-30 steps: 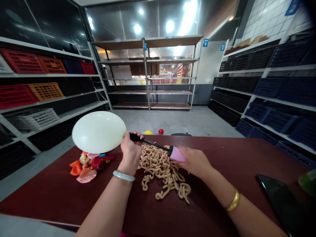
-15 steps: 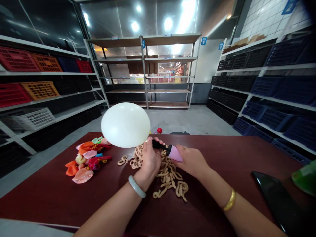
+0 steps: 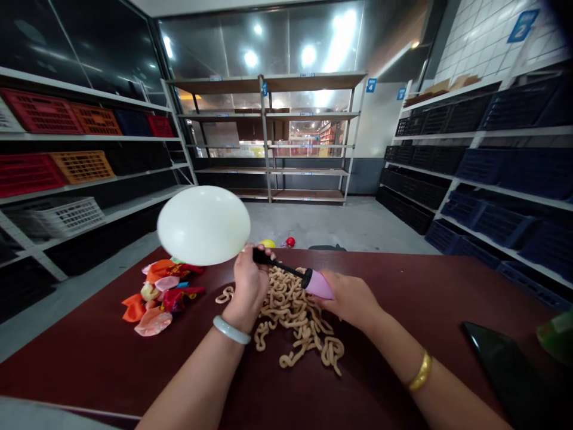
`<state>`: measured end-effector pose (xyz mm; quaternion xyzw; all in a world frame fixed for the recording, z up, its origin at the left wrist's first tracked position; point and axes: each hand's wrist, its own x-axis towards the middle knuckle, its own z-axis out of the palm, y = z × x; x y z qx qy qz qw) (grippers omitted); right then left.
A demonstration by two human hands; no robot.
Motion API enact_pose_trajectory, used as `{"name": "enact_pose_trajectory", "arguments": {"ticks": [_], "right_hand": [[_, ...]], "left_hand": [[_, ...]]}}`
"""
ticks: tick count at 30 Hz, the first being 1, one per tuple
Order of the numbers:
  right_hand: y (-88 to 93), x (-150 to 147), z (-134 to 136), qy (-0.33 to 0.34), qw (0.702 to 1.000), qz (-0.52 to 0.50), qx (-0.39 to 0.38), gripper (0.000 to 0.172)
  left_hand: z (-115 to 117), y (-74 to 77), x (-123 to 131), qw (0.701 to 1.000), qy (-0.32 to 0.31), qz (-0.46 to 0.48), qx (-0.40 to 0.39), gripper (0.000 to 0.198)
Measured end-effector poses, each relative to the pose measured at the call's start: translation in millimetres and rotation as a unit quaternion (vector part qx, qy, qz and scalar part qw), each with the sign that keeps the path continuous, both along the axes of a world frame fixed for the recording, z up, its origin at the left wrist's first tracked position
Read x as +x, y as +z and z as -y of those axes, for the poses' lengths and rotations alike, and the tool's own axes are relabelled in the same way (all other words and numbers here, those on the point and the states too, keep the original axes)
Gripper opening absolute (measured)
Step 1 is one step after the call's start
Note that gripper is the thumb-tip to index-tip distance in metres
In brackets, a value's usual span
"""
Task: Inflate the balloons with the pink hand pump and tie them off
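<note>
A white balloon (image 3: pixel 203 225), blown up to an oval, sits at the black end of a hand pump (image 3: pixel 319 285). My left hand (image 3: pixel 250 280), a pale bangle at its wrist, is closed around that end and the balloon's neck; the fingers partly hide the join. Around the pump's pink body my right hand (image 3: pixel 351 298) is wrapped, with a gold bracelet on the wrist. Between the two hands shows a thin black rod. Beneath them lies a heap of tan uninflated long balloons (image 3: pixel 295 316), and left of it a pile of coloured uninflated balloons (image 3: pixel 163 292).
The dark red table (image 3: pixel 389 382) carries a black phone or tablet (image 3: pixel 501 364) and a blurred green object (image 3: pixel 557 337) at right. Beyond its far edge are a red ball-like thing (image 3: pixel 290 242) and a yellow one (image 3: pixel 267 243). Shelves (image 3: pixel 308 172) with crates stand around.
My left hand has moved left with the balloon and the pump's black end, drawing it away from my right hand. More of the rod between them now shows.
</note>
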<state>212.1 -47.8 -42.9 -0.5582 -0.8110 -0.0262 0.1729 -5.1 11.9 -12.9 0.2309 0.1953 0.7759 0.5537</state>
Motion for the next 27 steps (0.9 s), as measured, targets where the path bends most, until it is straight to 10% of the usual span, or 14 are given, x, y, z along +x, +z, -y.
{"name": "enact_pose_trajectory", "arguments": {"ticks": [7,21,27], "right_hand": [[2.0,9,-5,0.010,1.000,0.029,-0.001,0.048],[4.7,-7,8,-0.020,1.000,0.007,0.017,0.038],[4.9,-13,10,-0.015,1.000,-0.026,0.000,0.046]], "left_hand": [[-15,9.1,-34,0.998,0.052,0.025,0.001,0.011],[32,-20.6,56,0.999,-0.037,-0.018,-0.006,0.018],[33,-14.0,53,0.998,-0.052,-0.024,0.006,0.016]]}}
